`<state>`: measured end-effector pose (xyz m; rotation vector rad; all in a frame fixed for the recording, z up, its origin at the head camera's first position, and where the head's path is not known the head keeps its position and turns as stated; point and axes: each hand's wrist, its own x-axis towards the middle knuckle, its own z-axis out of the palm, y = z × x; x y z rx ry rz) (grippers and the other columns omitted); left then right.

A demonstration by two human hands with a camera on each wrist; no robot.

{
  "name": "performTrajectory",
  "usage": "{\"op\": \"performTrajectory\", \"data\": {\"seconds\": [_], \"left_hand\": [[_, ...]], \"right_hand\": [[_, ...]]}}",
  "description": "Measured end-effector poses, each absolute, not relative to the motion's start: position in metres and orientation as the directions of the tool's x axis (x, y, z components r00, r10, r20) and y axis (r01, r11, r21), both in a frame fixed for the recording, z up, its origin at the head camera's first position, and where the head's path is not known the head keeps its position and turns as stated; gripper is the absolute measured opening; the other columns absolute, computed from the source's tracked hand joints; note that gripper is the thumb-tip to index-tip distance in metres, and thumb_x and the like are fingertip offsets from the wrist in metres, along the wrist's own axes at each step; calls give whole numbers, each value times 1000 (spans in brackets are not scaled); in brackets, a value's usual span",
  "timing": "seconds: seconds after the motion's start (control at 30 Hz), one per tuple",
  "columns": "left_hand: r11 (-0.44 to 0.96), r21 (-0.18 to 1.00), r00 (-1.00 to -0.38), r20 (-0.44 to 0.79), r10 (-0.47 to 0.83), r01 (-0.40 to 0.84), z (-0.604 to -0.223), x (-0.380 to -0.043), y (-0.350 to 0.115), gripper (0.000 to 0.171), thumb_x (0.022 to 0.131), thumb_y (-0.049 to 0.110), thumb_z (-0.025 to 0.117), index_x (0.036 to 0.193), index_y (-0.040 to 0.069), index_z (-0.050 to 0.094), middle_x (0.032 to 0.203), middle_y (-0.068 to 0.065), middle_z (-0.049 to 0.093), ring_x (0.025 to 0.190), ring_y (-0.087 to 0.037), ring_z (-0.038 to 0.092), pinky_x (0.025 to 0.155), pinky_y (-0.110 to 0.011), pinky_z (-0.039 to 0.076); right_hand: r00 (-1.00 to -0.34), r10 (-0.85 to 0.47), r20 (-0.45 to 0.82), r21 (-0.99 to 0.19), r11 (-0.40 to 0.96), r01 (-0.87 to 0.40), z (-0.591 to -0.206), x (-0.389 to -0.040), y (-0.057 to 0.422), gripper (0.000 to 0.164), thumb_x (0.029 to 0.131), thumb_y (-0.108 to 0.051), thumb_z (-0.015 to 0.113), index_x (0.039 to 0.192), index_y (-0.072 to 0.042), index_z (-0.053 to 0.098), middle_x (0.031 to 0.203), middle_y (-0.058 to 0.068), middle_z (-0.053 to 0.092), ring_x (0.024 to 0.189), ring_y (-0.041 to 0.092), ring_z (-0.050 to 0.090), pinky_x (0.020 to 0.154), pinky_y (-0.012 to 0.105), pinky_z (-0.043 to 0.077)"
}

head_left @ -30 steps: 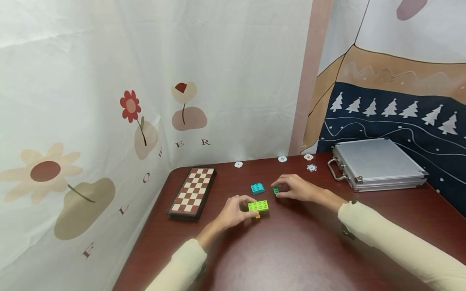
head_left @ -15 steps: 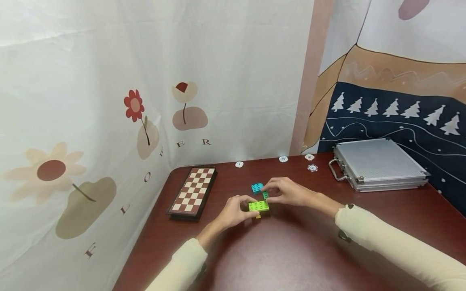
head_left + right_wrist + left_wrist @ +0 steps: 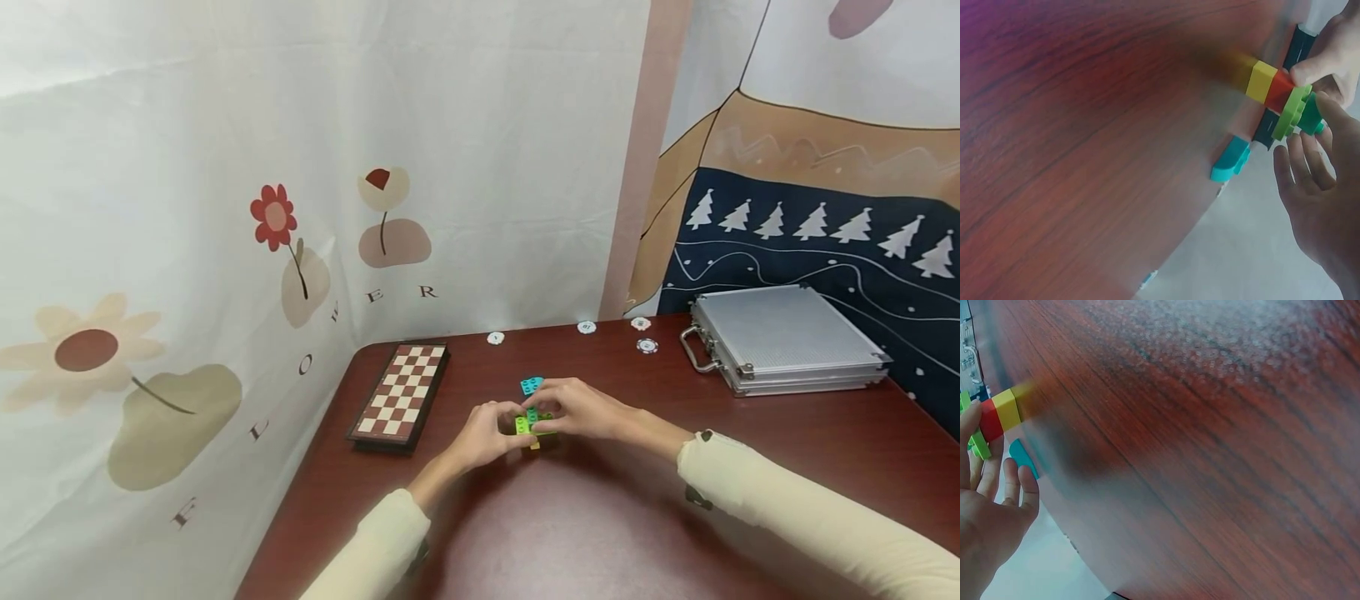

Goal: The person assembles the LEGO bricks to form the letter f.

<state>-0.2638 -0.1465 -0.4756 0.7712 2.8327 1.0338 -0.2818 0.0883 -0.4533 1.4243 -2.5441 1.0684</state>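
Two-handed pinching | left hand [image 3: 483, 435] holding lime-green plastic brick [image 3: 1291, 114] atop red block [image 3: 1278, 91], yellow block [image 3: 1260, 82] on bench [image 3: 570, 525] | right hand [image 3: 579, 408] holding small teal-green plastic brick [image 3: 1310, 117] over it | risk: toppling from uneven pressing

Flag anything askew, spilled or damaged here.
Nothing stands out. The yellow block, red block and lime block stack straight; the cyan block rests studs up; no spill shows. The right hand partly hides how the green block sits.
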Motion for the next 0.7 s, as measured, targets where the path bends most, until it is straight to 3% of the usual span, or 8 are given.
{"op": "performTrajectory", "data": {"seconds": [0.7], "left_hand": [[654,609,-875,152,459,449,-478,-264,-147,39,88,33,85,121,13,76,100,7,72,89,-11,55,76,-28,48]], "right_hand": [[-655,-700,284,-523,460,-718,-454,-279,81,30,93,-25,79,122,-16,77,109,-5,69,94,15,71,78,26,56]]}}
